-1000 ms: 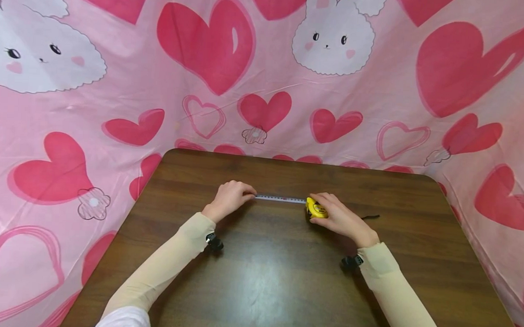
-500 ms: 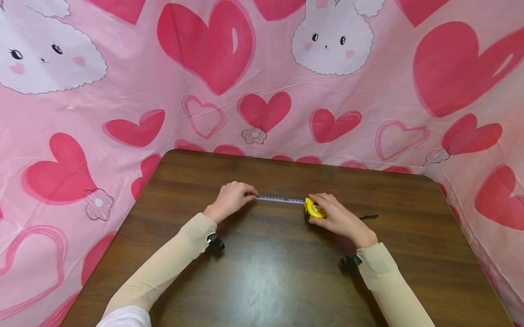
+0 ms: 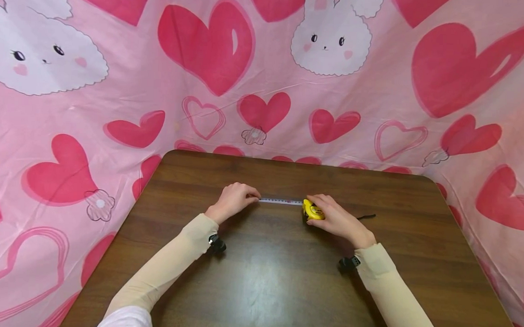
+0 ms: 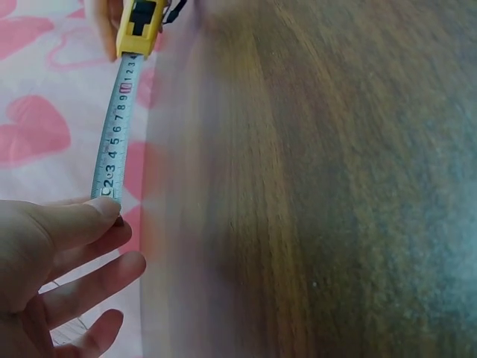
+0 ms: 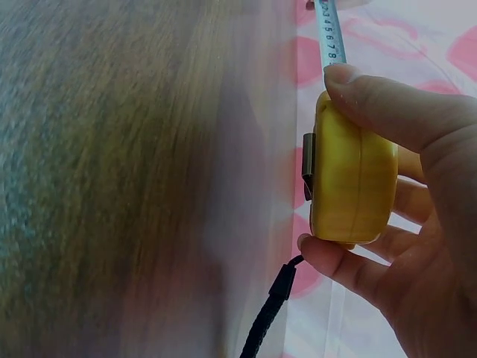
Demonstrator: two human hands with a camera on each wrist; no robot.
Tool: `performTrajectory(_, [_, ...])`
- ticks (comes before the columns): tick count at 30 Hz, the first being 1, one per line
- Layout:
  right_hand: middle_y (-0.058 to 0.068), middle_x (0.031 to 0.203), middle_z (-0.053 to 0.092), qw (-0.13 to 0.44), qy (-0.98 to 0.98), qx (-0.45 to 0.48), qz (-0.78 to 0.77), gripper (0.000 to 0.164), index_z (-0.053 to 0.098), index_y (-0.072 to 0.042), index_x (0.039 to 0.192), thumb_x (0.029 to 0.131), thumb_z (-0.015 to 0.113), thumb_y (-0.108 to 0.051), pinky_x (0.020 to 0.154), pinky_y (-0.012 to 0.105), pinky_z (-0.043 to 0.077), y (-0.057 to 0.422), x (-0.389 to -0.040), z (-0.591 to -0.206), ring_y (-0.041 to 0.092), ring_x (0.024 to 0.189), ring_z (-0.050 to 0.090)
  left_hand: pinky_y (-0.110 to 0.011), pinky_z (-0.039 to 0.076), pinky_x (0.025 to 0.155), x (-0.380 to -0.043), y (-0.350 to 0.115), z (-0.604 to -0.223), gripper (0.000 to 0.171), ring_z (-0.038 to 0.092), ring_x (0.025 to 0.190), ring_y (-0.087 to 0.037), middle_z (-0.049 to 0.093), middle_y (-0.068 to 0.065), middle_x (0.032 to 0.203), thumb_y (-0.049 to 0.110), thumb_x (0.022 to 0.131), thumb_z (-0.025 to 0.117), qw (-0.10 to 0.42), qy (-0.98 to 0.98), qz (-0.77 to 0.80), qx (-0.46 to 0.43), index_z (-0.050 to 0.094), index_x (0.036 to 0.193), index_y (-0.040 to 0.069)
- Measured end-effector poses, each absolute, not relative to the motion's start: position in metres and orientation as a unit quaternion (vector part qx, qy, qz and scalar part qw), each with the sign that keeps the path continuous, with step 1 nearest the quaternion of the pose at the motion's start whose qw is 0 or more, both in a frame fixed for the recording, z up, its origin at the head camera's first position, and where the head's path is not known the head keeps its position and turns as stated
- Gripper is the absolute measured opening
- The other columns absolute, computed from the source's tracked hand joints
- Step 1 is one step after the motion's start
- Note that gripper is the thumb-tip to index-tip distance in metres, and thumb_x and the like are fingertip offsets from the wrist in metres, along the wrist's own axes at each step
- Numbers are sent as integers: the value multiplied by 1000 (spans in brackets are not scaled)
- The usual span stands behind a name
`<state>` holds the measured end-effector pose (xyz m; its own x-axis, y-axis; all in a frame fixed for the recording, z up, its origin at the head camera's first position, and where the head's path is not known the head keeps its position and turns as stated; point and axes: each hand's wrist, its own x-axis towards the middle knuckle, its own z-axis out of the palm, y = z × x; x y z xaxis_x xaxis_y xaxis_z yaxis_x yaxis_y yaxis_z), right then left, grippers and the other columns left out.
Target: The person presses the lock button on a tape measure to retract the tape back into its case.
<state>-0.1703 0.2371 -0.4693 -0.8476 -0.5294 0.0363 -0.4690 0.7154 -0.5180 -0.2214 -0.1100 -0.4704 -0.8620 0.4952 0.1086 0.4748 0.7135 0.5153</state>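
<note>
A yellow tape measure (image 3: 313, 210) is in my right hand (image 3: 341, 220), above the far half of the table. My right thumb and fingers grip its case (image 5: 354, 179) along the edges. From the case a silvery-white blade (image 3: 281, 201) runs straight to my left hand (image 3: 232, 202), which pinches its end between thumb and forefinger. In the left wrist view, numbers on the blade (image 4: 113, 138) run from about 2 near my thumb to just past a red-marked 10 at the case. The other left fingers lie loosely bent below. A black wrist strap (image 5: 268, 306) hangs from the case.
Under both hands lies a brown wood-grain table (image 3: 258, 274) with rounded far corners. Pink cloth (image 3: 265, 62) printed with hearts and rabbits hangs behind it and along both sides. Small black cameras (image 3: 217, 243) sit on both wrists.
Both hands have drawn slightly toward each other, the left to the right and the right to the left. The stretch of blade between them has become a little shorter.
</note>
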Motion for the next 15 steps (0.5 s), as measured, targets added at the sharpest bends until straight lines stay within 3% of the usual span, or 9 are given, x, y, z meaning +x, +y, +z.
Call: performTrajectory(15, [16,147,53,67,924,-268,-264,77,46,-2,154,92,82,-30,109,54,47,232,-169,-467,30,126,52,-41,57,84,-220,-105,-471,15,71,90,-16,79,0,106,23,96,77,8,925,268,270,83,109,17])
